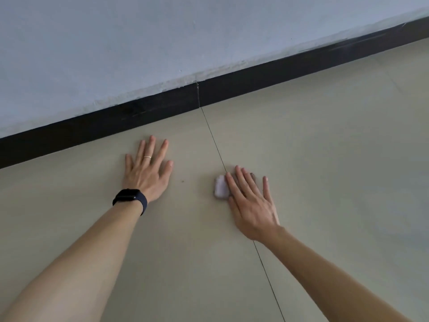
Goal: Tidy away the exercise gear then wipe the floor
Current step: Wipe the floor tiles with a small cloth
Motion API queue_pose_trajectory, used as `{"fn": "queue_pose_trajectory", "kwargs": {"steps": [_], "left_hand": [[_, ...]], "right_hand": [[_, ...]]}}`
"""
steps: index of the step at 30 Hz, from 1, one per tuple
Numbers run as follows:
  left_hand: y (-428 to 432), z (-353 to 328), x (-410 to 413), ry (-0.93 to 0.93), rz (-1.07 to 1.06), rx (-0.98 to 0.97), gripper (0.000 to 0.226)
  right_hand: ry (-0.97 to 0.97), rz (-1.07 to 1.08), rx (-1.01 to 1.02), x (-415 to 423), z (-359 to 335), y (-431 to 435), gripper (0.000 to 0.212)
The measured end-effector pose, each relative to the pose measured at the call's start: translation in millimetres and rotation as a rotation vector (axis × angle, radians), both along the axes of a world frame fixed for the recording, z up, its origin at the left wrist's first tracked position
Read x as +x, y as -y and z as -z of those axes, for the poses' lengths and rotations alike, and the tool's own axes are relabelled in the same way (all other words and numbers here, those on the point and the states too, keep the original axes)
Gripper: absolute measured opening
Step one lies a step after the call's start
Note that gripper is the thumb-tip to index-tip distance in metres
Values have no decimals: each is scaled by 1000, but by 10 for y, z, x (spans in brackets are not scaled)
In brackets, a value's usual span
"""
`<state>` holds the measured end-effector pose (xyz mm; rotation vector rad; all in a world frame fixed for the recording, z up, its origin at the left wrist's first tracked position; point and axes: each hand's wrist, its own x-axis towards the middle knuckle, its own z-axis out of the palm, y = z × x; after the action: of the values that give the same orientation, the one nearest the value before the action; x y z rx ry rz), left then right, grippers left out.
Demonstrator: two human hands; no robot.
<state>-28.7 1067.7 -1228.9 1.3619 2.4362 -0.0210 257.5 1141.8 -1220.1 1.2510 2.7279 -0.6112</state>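
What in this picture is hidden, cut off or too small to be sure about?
Head view: the pale cloth lies mostly under the right hand; its shape is hidden.
Head view: the dark speck on the floor by the left hand is too small to identify.
Head view: the bottom edge cuts off both forearms.

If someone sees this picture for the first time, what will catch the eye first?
Two bare hands lie flat on the beige floor, fingers spread. The right hand presses a small lilac wiping pad beside a thin tile joint. The left hand, with a dark watch at its wrist, rests nearer the black skirting board that runs slantwise under the pale wall.
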Motion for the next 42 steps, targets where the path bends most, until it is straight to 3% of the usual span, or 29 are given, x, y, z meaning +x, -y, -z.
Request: {"fn": "queue_pose_trajectory", "kwargs": {"steps": [2, 3, 7, 8, 10, 13, 15, 16, 18, 21, 23, 25, 28, 29, 30, 32, 35, 36, 37, 39, 42], "left_hand": [[63, 101, -17, -10, 3, 67, 57], [84, 133, -17, -25, 3, 91, 57], [85, 169, -33, -18, 2, 103, 57], [80, 172, -40, -18, 6, 96, 57], [77, 169, -54, -10, 5, 102, 57], [88, 165, -52, 3, 6, 129, 58], [85, 169, -56, 9, 10, 131, 58], [81, 173, -61, 13, 8, 130, 58], [78, 185, -69, 15, 6, 124, 57], [87, 209, -71, -2, 6, 122, 57], [79, 218, -74, -4, 10, 126, 57], [69, 209, -70, -10, 7, 133, 57], [63, 194, -53, -17, 1, 151, 58], [72, 199, -55, -19, 4, 152, 58], [80, 206, -55, -22, 7, 153, 58], [87, 228, -63, -25, 16, 153, 58], [91, 253, -63, -34, 24, 160, 58], [90, 257, -61, -42, 25, 165, 58], [85, 262, -56, -46, 27, 172, 59], [97, 266, -50, -43, 29, 187, 59], [103, 244, -53, -29, 27, 187, 59]], "right_hand": [[14, -163, 42, 175, 3, -226, 54], [50, -104, 66, 248, 29, -465, 54], [107, 717, -8, 129, 6, -1336, 56], [78, 830, -26, -63, 2, -1320, 57], [8, 747, -35, -498, 7, -908, 56], [-36, 157, -16, -811, -21, 109, 55], [-48, -94, 11, -694, -19, 137, 53], [-42, -105, 25, -621, -3, -101, 53], [37, 89, 74, -534, 25, -730, 53], [82, 737, -25, -616, -39, -1601, 55], [28, 884, -39, -869, -12, -1650, 56], [-33, 633, 50, -1137, 47, -1212, 56], [-13, -158, 126, -1196, 54, -422, 59], [-5, -314, 130, -1139, 48, -469, 57], [-2, -335, 134, -1059, 62, -685, 56], [63, -26, 154, -916, 117, -1250, 54], [98, 770, 27, -900, 31, -2120, 56], [94, 937, -35, -1007, -30, -2268, 57], [92, 1005, -72, -1151, -74, -2305, 58], [48, 945, -113, -1446, -100, -2107, 61], [33, 496, -22, -1624, 16, -1239, 61]]}}
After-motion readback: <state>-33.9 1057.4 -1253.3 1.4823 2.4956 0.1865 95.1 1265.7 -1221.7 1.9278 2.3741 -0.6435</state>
